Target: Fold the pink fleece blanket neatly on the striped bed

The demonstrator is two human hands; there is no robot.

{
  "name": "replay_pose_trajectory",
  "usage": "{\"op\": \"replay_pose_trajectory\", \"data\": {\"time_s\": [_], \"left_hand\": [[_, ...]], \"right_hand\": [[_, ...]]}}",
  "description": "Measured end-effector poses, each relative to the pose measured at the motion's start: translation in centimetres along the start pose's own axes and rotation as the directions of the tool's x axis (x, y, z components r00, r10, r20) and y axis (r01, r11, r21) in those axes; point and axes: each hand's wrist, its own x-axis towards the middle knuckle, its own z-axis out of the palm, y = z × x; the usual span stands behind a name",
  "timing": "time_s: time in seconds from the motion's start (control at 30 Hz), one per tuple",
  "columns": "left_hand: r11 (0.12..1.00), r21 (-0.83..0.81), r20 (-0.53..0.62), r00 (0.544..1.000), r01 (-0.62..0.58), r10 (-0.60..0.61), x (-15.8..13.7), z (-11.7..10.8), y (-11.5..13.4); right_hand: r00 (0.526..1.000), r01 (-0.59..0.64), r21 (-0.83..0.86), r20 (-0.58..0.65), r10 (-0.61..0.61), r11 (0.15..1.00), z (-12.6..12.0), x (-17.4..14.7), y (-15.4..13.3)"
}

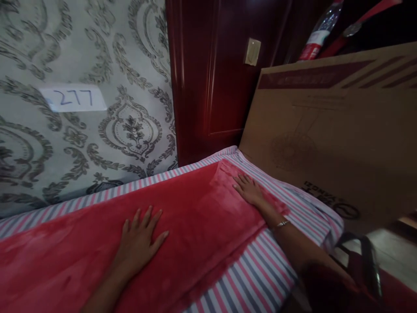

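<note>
A red plush blanket (182, 204), folded into a long flat strip, lies on a bed covered by a striped sheet (241, 278). My left hand (138, 239) rests palm down on the middle of the blanket with its fingers spread. Towards the blanket's far right end, my right hand (249, 190) lies flat, fingers stretched out, on a lighter, brushed-looking patch. Neither hand grips anything. A thin bracelet (282, 223) circles my right wrist. Along the blanket's near edge more than one layer shows.
Patterned wallpaper (130, 130) with a paper label (75, 98) reading 277 borders the bed's far side. Beyond the right end stand a dark red wooden panel (224, 78) with a switch plate (252, 51) and a large cardboard box (325, 143). A plastic bottle (321, 34) shows behind the box.
</note>
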Motion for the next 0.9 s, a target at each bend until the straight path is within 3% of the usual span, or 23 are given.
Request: {"op": "replay_pose_trajectory", "data": {"time_s": [0.23,0.4,0.5,0.6,0.7,0.77,0.9], "left_hand": [[1.0,0.022,0.01,1.0,0.003,-0.003,0.2,0.0,-0.2],[0.998,0.064,0.044,0.999,-0.001,-0.002,0.2,-0.5,0.2],[0.996,0.092,0.039,0.999,0.004,-0.008,0.3,-0.8,0.5],[0.995,0.1,0.042,0.999,0.007,-0.011,0.4,-1.0,0.7],[0.996,0.085,0.045,0.999,0.002,-0.006,0.4,-1.1,0.7],[0.997,0.073,0.047,0.999,0.003,-0.006,0.4,-1.1,0.7],[0.997,0.071,0.071,0.997,0.027,-0.032,0.7,-1.0,0.6]], "right_hand": [[1.0,0.023,0.077,0.006,-0.024,0.997,-0.3,2.3,4.2],[0.991,-0.125,0.095,0.06,0.12,0.988,-0.9,3.3,5.9],[0.976,-0.206,0.088,0.094,0.198,0.975,-2.1,3.0,5.5],[0.967,-0.253,0.072,0.036,0.251,0.965,-2.8,0.9,3.7],[0.987,-0.144,0.031,-0.066,0.145,0.989,-1.9,-3.1,1.7],[0.995,-0.086,0.016,-0.05,0.087,0.996,-1.1,-5.5,1.3],[0.991,-0.13,0.008,0.018,0.13,0.991,-0.8,-7.5,3.1]]}}
